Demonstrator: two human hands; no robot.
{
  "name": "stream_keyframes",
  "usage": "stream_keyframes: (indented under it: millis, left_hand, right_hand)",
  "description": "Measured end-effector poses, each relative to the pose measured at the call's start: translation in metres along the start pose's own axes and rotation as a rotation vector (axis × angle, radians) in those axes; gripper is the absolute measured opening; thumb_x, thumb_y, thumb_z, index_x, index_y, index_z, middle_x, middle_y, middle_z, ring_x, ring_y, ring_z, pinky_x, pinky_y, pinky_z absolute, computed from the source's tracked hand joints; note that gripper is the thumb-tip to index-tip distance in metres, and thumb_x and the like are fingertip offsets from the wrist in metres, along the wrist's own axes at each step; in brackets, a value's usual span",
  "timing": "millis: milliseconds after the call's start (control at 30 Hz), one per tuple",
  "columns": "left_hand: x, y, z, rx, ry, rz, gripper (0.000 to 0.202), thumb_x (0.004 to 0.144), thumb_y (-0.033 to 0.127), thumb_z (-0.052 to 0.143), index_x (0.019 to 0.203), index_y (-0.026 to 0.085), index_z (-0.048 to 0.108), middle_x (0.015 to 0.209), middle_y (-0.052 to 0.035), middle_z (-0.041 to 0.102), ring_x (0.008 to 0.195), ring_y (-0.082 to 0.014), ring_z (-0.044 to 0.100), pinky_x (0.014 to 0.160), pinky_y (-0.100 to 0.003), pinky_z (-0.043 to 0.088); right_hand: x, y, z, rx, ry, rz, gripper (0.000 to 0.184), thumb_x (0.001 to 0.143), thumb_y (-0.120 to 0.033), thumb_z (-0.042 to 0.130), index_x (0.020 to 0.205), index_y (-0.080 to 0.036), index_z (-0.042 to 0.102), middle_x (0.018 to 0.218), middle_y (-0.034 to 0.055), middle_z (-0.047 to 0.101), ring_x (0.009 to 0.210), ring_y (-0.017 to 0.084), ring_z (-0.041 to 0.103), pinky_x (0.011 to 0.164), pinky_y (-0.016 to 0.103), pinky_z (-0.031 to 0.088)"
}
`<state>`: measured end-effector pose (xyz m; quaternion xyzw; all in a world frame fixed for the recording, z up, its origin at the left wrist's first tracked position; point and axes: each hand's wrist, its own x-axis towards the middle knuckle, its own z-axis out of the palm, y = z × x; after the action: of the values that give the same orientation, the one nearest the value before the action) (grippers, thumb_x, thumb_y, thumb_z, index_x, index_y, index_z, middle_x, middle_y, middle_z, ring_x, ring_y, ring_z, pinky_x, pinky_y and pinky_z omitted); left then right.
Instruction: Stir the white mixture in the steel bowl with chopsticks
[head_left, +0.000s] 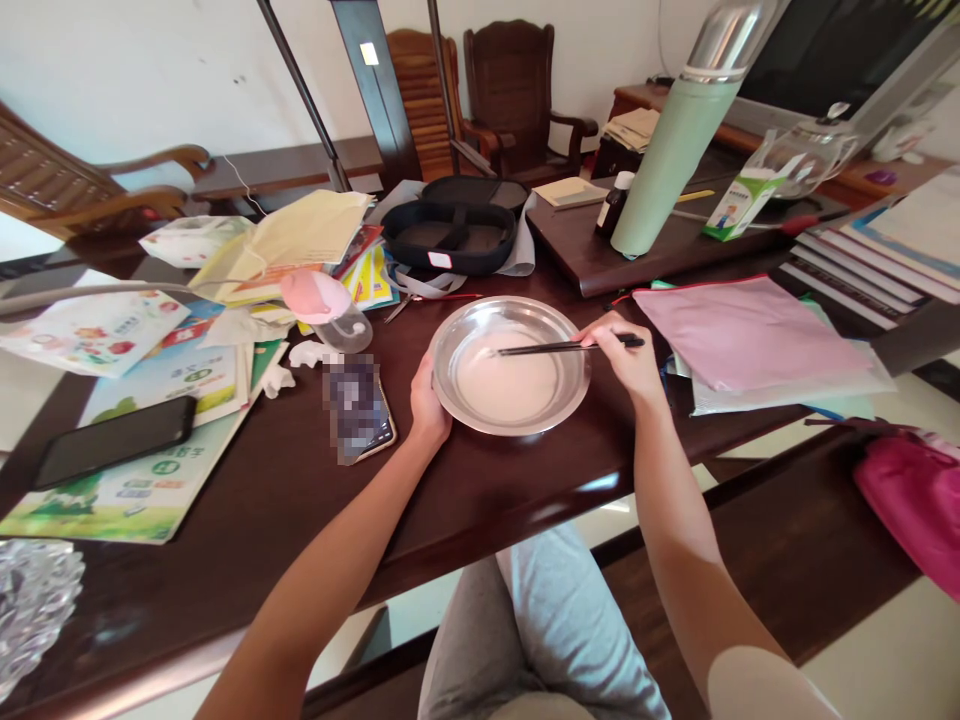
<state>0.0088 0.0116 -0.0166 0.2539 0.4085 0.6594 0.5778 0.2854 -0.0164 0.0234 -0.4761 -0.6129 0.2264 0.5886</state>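
Observation:
A round stainless steel bowl (512, 424) stands on the dark wooden table, with a whitish liquid (510, 385) in it. My left hand (430, 403) grips the bowl's left side; part of its fingers is hidden behind the wall. Dark chopsticks (540, 348) are pinched in my right hand (616, 350) at the bowl's right rim. Their tips reach into the liquid near the middle of the bowl. Left of my left hand lies a phone (364, 408) with its screen lit.
A pink-lidded cup (326, 308), crumpled tissues (279, 378) and another phone (116, 440) on booklets lie leftward. Behind the bowl sits an open black case (450, 235). A tall green thermos (675, 150) stands back right; a pink pouch (727, 335) lies right of my right hand.

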Motion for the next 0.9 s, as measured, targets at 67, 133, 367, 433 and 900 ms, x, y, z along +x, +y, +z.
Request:
stream_keyframes:
  millis: [67,133,367,433,900]
  left_hand:
    - [0.001,-0.001,0.000,-0.013,0.002,0.003,0.019,0.076,0.042,0.077,0.076,0.023,0.075,0.094,-0.0032,0.081,0.116,-0.0278,0.071,0.102,-0.036,0.055]
    - [0.002,-0.002,-0.001,-0.024,0.009,0.003,0.018,0.077,0.041,0.077,0.074,0.023,0.074,0.090,-0.0026,0.081,0.113,-0.0265,0.072,0.101,-0.035,0.055]
    - [0.002,-0.006,-0.001,-0.048,0.011,-0.007,0.022,0.078,0.045,0.077,0.076,0.023,0.074,0.094,-0.0025,0.081,0.102,-0.0247,0.074,0.095,-0.033,0.057]
    - [0.002,-0.007,0.000,-0.073,-0.006,0.004,0.022,0.077,0.045,0.077,0.077,0.022,0.074,0.094,-0.0027,0.081,0.103,-0.0246,0.074,0.095,-0.033,0.056]
    - [0.004,-0.006,0.007,-0.186,0.036,-0.046,0.024,0.080,0.042,0.076,0.071,0.020,0.070,0.073,-0.0003,0.074,0.075,-0.0184,0.071,0.080,-0.029,0.055]
  right_hand:
    - [0.002,0.005,-0.003,0.015,0.165,-0.006,0.049,0.090,-0.067,0.067,0.061,-0.027,0.072,0.066,0.0020,0.074,0.074,0.023,0.070,0.081,0.041,0.053]
    - [0.004,0.011,-0.006,0.102,0.299,-0.010,0.057,0.090,-0.069,0.064,0.051,-0.027,0.064,0.053,0.0009,0.064,0.059,0.020,0.065,0.071,0.040,0.051]
    - [0.000,0.007,-0.002,0.151,-0.055,-0.037,0.043,0.092,-0.057,0.069,0.060,-0.028,0.074,0.065,0.0027,0.074,0.072,0.022,0.068,0.075,0.039,0.051]
    - [-0.001,0.006,0.000,0.075,-0.069,-0.075,0.038,0.093,-0.054,0.070,0.067,-0.028,0.077,0.074,0.0028,0.078,0.082,0.023,0.069,0.082,0.040,0.051]
    - [0.001,0.018,0.001,0.174,0.038,-0.092,0.048,0.093,-0.060,0.067,0.060,-0.025,0.072,0.063,0.0017,0.071,0.070,0.021,0.068,0.077,0.038,0.050]
